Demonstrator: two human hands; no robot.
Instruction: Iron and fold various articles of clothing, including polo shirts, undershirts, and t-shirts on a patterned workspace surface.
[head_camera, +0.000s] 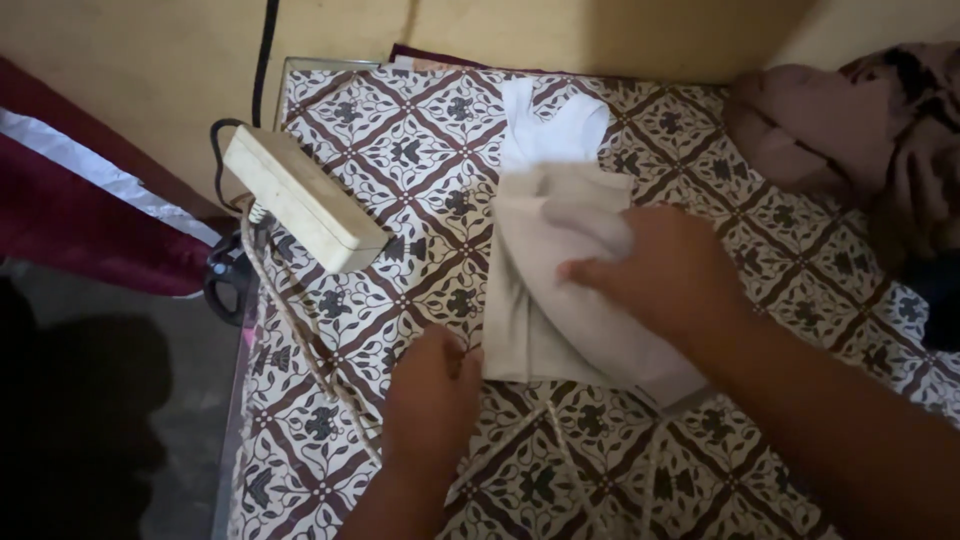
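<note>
While the left hand (432, 392) pinches the lower edge of a white folded garment (560, 300) on the patterned cloth (400, 150), the right hand (668, 270) lies flat, fingers together, pressing it beside a cream box (300, 198).

A pale beige cloth (560, 300), partly folded, lies flat on the patterned table cover (400, 150).

So the bench (340, 420) has a patterned cloth (800, 290) spread over it, backed up against the wall (150, 70). A folded garment (545, 290) sits around the middle. Left hand (430, 395) is at its near-left corner, right hand (665, 275) lies on top from the right. A power strip (300, 198) sits at the left edge, its cord (300, 330) trailing toward the near side. Pile of clothes (850, 130) at the far right corner, well apart from the garment.
</note>
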